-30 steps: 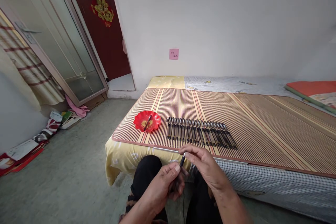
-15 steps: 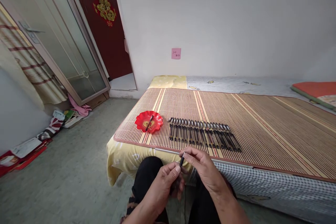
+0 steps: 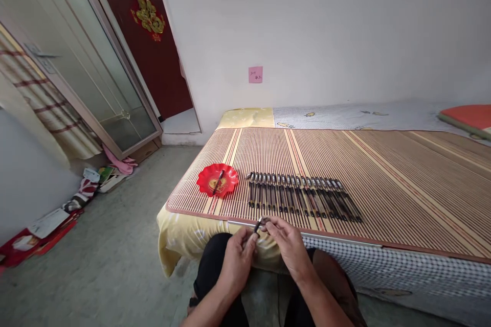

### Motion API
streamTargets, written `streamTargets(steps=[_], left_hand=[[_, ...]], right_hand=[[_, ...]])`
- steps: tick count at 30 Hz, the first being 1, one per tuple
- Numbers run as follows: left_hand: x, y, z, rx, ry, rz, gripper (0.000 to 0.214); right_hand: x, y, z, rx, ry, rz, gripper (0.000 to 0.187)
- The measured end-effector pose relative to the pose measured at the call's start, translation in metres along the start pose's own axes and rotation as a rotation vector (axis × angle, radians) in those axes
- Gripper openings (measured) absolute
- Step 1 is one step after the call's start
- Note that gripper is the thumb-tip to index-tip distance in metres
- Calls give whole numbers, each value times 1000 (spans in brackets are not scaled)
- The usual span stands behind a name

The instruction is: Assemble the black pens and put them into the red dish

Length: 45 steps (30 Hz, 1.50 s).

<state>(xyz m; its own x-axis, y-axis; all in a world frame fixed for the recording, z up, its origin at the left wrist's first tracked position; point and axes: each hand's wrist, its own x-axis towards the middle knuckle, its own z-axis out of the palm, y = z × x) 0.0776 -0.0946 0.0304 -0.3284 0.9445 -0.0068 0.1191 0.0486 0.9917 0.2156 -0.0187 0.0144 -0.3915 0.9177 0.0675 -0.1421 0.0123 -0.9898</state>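
Note:
A black pen (image 3: 257,226) slants up between my two hands, just in front of the bed's edge. My left hand (image 3: 238,255) is closed round its lower part. At the pen's upper end the fingers of my right hand (image 3: 287,242) pinch together; a small shiny part shows there, too small to name. Behind my hands, a row of black pens with clear barrels (image 3: 299,194) lies side by side on the striped mat (image 3: 330,158). To the row's left is a red scalloped plate (image 3: 203,185), with one dark pen (image 3: 218,182) lying across it.
The mat covers a bed with yellow and checked cloth (image 3: 337,250) hanging at its front. An orange folded cloth (image 3: 468,116) lies at the far right. Against the left wall are papers and odds and ends (image 3: 49,222) on the floor. A pink note (image 3: 255,74) is on the wall.
The pen has tilted from nearly upright to a slant, and both hands have shifted slightly left. My right fingers have moved to its upper tip. The view has turned a little.

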Motion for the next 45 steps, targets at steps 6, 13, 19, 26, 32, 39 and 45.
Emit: streamTargets(steps=[6, 13, 19, 26, 32, 39, 45], left_hand=[[118, 15, -24, 376, 285, 56, 21], [221, 6, 3, 622, 289, -91, 11], [244, -3, 20, 708, 246, -172, 28], [249, -2, 24, 686, 224, -217, 32], [240, 20, 13, 530, 241, -167, 25], [115, 20, -2, 144, 16, -158, 36], [8, -9, 0, -244, -104, -186, 41]], right_hand=[[1, 41, -17, -481, 148, -360, 28], [4, 50, -15, -611, 66, -458, 26], [6, 53, -18, -617, 55, -422, 27], [9, 50, -19, -596, 59, -426, 28], [10, 52, -23, -546, 94, -410, 27], [12, 50, -20, -376, 118, -281, 36], [-2, 39, -2, 46, -139, 36, 48]])
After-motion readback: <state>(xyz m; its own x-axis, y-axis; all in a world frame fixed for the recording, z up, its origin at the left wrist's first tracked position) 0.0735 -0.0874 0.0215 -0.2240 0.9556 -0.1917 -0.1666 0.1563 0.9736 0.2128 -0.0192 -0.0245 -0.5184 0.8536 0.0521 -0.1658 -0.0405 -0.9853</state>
